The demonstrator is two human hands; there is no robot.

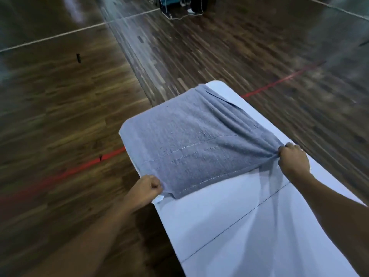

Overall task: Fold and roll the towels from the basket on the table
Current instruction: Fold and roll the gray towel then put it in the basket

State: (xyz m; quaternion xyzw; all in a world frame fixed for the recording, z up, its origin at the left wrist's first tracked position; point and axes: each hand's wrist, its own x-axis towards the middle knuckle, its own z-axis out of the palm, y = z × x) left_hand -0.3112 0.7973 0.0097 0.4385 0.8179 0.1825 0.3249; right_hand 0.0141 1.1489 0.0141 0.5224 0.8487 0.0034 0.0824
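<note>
Towel (189, 144) front and centre, a grey-blue one, lying spread over the far end of the white table (229, 226) in the middle of the frame, and both hands are on it!

Left hand (148, 188) sits at the left edge of the table, just below centre. It's balled into a tight fist, knuckles up, fingers curled right in, pinching the towel's near-left corner. Its forearm runs in straight from the lower left of the frame.

Over to the right hand (292, 158), at mid-right. Fingers are curled hard here too, clamped on the near-right corner, and the cloth bunches at that grip, with deep creases fanning away toward the towel's far-right side. That forearm comes in from the right edge, angled up and leftward.

Between the two fists the towel's near hem is pulled fairly flat, with pale stitched bands running across it. Its far part reaches the table's rounded far end, upper centre.

A thin dark seam (239, 214) crosses the bare tabletop in the lower right. Around it all lies dark wooden floor (60, 116), with a red line (79, 168) at the left.
</note>
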